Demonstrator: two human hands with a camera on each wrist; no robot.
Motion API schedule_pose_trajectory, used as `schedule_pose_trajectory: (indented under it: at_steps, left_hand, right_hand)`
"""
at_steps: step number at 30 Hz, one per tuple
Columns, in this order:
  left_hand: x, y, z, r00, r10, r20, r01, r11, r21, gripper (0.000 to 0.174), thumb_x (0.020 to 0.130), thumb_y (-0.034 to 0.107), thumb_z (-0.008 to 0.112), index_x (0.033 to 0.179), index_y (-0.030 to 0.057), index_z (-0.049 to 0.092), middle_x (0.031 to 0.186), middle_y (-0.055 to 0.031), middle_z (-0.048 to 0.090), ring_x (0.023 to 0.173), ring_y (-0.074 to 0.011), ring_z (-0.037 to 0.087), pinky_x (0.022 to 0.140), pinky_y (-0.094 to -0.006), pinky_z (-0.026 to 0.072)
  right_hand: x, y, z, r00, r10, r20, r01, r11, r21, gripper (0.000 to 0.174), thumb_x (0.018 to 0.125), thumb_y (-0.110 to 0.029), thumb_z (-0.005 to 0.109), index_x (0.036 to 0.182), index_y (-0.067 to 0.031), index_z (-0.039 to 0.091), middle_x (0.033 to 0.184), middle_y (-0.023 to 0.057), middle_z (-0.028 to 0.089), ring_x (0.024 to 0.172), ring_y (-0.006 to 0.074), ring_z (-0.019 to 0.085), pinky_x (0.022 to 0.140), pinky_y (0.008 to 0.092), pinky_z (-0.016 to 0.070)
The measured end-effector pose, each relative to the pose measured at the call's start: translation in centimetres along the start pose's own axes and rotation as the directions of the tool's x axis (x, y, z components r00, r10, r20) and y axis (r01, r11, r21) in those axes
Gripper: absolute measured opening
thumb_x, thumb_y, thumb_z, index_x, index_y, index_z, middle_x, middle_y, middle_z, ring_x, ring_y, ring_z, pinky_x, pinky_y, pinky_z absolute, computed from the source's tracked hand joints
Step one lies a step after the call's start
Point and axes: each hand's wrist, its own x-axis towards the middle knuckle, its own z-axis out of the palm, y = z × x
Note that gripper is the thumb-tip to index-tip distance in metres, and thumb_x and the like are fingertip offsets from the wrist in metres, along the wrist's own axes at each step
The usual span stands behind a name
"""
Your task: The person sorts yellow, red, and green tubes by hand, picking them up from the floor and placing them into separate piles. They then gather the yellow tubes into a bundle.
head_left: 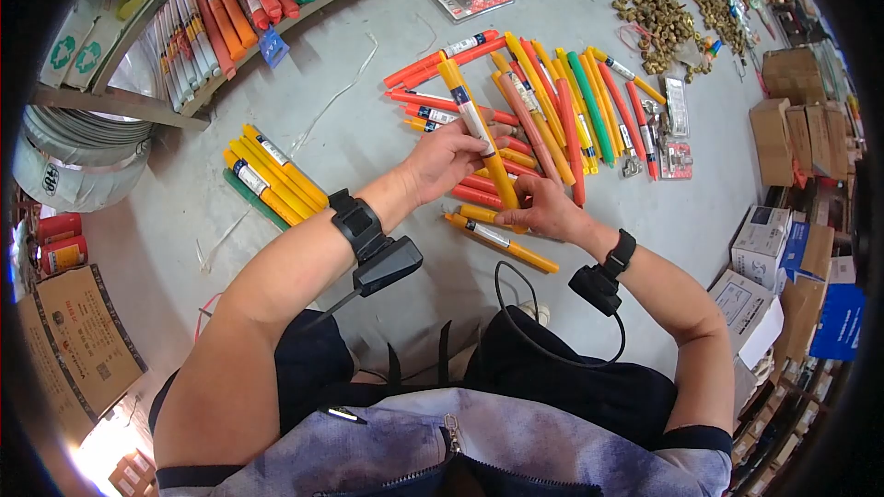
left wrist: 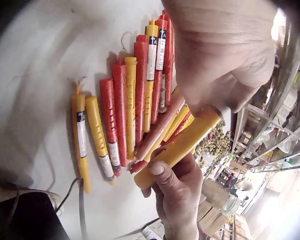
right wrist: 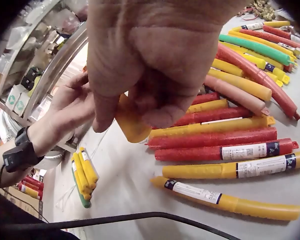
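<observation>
Both hands hold one yellow tube-shaped roll [head_left: 500, 179] with a white and dark-blue label, slanting above the floor. My left hand [head_left: 444, 162] grips it around the middle, by the label. At its lower end, the thumb and fingers of my right hand [head_left: 552, 210] pinch it. In the left wrist view the roll [left wrist: 177, 147] runs between the left hand [left wrist: 225, 60] above and the right hand [left wrist: 179, 192] below. The right wrist view shows only its end [right wrist: 132, 122], the rest hidden behind the right hand [right wrist: 155, 60]. Red rolls [right wrist: 215, 140] and other yellow ones lie beneath.
A small stack of yellow rolls [head_left: 276, 175] with a green one [head_left: 253, 198] lies to the left. Shelving with coloured rolls [head_left: 221, 18] stands at the back left. Brass-coloured fittings [head_left: 649, 23] are heaped at the back right, cardboard boxes [head_left: 796, 133] along the right.
</observation>
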Motion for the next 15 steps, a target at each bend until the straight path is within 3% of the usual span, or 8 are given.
schedule_pose_trajectory:
  at_steps: [5,7,9,10,11,13,15]
  left_hand:
    - [0.5,-0.2,0.0,1.0,0.003,0.027,-0.004,0.998,0.058,0.039,0.08,0.0,0.043,0.118,0.0032,0.037,0.118,-0.0116,0.045,0.11,-0.0211,0.044,0.093,-0.0325,0.0356]
    - [0.6,-0.6,-0.5,1.0,0.018,0.023,-0.02,0.995,0.094,0.036,0.079,0.0,0.048,0.114,0.0033,0.041,0.11,-0.0092,0.049,0.103,-0.0187,0.048,0.089,-0.0316,0.0392]
    - [0.7,-1.1,-0.8,0.999,0.046,-0.018,-0.044,0.99,0.133,0.033,0.078,0.002,0.052,0.11,0.0028,0.045,0.1,-0.0076,0.052,0.095,-0.0171,0.052,0.084,-0.0306,0.0427]
    - [0.4,-1.3,-0.6,0.998,0.058,-0.033,-0.052,0.986,0.161,0.031,0.077,0.003,0.054,0.108,0.0022,0.046,0.097,-0.0077,0.053,0.091,-0.0171,0.054,0.081,-0.0301,0.0443]
    - [0.2,-1.4,-0.5,0.995,0.084,-0.043,-0.075,0.978,0.193,0.031,0.076,0.004,0.055,0.106,0.0013,0.047,0.095,-0.008,0.054,0.089,-0.0171,0.055,0.078,-0.0297,0.0458]
    - [-0.3,-1.2,-0.3,0.99,0.123,-0.062,-0.107,0.969,0.225,0.03,0.076,0.004,0.056,0.104,0.0004,0.048,0.094,-0.0083,0.055,0.087,-0.0171,0.056,0.074,-0.0293,0.0473]
    - [-0.4,-0.8,-0.5,0.995,0.078,-0.058,-0.055,0.943,0.329,0.031,0.078,0.015,0.058,0.105,0.0024,0.051,0.091,-0.005,0.054,0.087,-0.0127,0.053,0.075,-0.026,0.0457]
  right_hand:
    - [-0.2,-0.3,-0.2,1.0,0.006,0.019,-0.006,1.0,0.022,0.034,0.067,-0.024,0.073,0.076,-0.0004,0.05,0.067,0.003,0.049,0.065,0.0104,0.049,0.055,0.0245,0.0414]
    - [-0.3,-1.1,-0.4,0.982,0.154,0.106,-0.168,0.975,0.142,0.03,0.069,-0.019,0.071,0.082,-0.0005,0.051,0.069,0.0022,0.05,0.069,0.01,0.05,0.058,0.0251,0.043]
    - [1.0,2.5,1.0,0.99,-0.138,-0.013,0.138,0.968,0.209,0.029,0.074,-0.016,0.065,0.095,-0.0008,0.051,0.072,0.0003,0.051,0.06,0.0066,0.05,0.046,0.021,0.0393]
    - [0.3,-0.4,0.2,0.994,0.058,0.088,-0.081,0.955,0.284,0.026,0.077,-0.015,0.061,0.095,-0.0017,0.049,0.073,0.0001,0.05,0.057,0.0053,0.049,0.042,0.019,0.0366]
    - [0.4,-0.7,0.4,0.999,-0.033,0.039,0.017,0.937,0.348,0.023,0.079,-0.013,0.058,0.096,-0.0022,0.047,0.072,0.0008,0.05,0.055,0.0054,0.048,0.042,0.0186,0.0366]
    - [0.3,-2.1,0.5,0.998,-0.051,0.037,0.037,0.949,0.314,0.023,0.079,-0.011,0.056,0.098,-0.0033,0.046,0.071,0.0014,0.049,0.051,0.0061,0.046,0.041,0.0179,0.0348]
    - [0.9,-2.6,0.5,0.995,-0.1,0.028,0.087,0.95,0.299,0.023,0.079,-0.011,0.056,0.099,-0.0035,0.045,0.071,0.0015,0.049,0.05,0.0063,0.046,0.041,0.0179,0.0346]
